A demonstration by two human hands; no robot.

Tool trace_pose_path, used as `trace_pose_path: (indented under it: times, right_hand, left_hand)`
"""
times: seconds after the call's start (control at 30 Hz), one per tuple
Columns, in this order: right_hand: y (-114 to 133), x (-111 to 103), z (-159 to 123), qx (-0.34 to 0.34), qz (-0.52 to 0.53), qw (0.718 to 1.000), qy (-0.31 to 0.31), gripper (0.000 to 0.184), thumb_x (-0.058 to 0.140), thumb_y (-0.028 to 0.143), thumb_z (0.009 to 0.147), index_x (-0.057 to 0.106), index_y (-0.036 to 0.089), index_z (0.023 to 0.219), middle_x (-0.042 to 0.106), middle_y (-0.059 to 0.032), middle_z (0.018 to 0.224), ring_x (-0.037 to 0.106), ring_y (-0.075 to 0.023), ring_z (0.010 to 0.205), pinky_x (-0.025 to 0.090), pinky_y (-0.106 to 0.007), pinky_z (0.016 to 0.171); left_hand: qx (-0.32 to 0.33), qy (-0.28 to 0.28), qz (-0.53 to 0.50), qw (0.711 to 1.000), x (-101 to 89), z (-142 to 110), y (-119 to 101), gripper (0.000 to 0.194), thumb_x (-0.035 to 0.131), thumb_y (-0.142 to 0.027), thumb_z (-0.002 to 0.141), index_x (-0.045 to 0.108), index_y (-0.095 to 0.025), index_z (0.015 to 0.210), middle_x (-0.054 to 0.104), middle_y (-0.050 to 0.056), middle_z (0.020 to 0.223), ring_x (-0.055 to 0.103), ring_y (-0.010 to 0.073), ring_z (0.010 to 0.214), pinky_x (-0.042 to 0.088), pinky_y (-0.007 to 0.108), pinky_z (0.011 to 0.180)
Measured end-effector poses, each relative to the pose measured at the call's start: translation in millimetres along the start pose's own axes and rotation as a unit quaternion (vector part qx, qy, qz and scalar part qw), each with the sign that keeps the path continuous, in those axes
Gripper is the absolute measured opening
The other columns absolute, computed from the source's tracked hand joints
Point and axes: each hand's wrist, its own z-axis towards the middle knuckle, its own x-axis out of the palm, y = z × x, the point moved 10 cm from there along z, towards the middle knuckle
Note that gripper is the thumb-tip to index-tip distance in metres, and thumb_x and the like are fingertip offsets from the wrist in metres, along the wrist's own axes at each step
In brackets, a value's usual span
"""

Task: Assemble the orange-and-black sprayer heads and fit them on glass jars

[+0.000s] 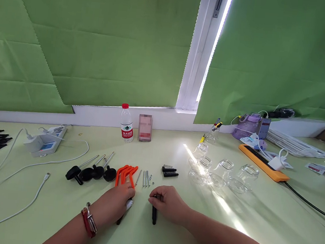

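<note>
My right hand pinches the top of a short black rod-like part that points toward me. To its left, my left hand curls palm-down at the near ends of several orange crank-shaped handles. A white piece and a dark tip show from under it; what the fingers grip is hidden. Just beyond the hands lie several silver screws and small metal bits. Black parts with springs rest past my right hand. Several black round pieces with metal shafts lie left of the handles.
Upturned-looking clear glass jars stand to the right, in front of an orange power strip. A water bottle and a pink box stand at the back. White cables cross the left side beside a white socket block.
</note>
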Motion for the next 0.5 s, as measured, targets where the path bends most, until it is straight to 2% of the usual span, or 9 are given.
trace_pose_path:
  times: [0.17,0.27,0.37,0.5]
  right_hand:
    - [24.4,24.0,17.4,0.003,-0.103,0.994,0.019,0.019,0.064,0.038,0.073,0.067,0.019,0.075,0.059,0.0002,0.062,0.049,-0.0118,0.056,0.03,-0.021,0.048]
    - [32.8,32.7,24.2,0.025,-0.169,0.985,-0.002,0.022,0.067,0.039,0.069,0.066,0.018,0.075,0.062,-0.002,0.065,0.052,-0.0144,0.058,0.027,-0.022,0.047]
    - [38.4,38.5,27.8,0.036,-0.198,0.98,-0.011,0.018,0.063,0.034,0.073,0.065,0.017,0.08,0.065,-0.0051,0.071,0.054,-0.0162,0.06,0.025,-0.023,0.046]
    - [45.1,46.5,30.9,0.016,-0.204,0.979,0.002,0.017,0.053,0.025,0.079,0.064,0.015,0.086,0.066,-0.0087,0.075,0.057,-0.0174,0.061,0.024,-0.024,0.046]
  left_hand:
    - [0.002,0.0,0.009,1.0,-0.7,0.0,-1.5,0.017,0.04,-0.011,0.077,0.051,-0.018,0.065,0.055,0.006,0.078,0.051,0.0201,0.066,0.031,0.03,0.057]
    - [0.005,-0.006,0.004,1.0,-0.5,0.0,1.7,0.017,0.04,-0.009,0.074,0.049,-0.019,0.064,0.055,0.005,0.076,0.05,0.0196,0.064,0.03,0.029,0.056]
    - [0.0,-0.017,-0.002,1.0,-3.2,0.4,6.4,0.018,0.039,-0.006,0.073,0.048,-0.019,0.064,0.056,0.005,0.076,0.05,0.0193,0.064,0.03,0.029,0.056]
    - [0.002,-0.011,-0.003,1.0,-4.3,1.6,9.4,0.02,0.036,-0.004,0.071,0.048,-0.019,0.065,0.057,0.004,0.076,0.051,0.0187,0.065,0.032,0.028,0.057]
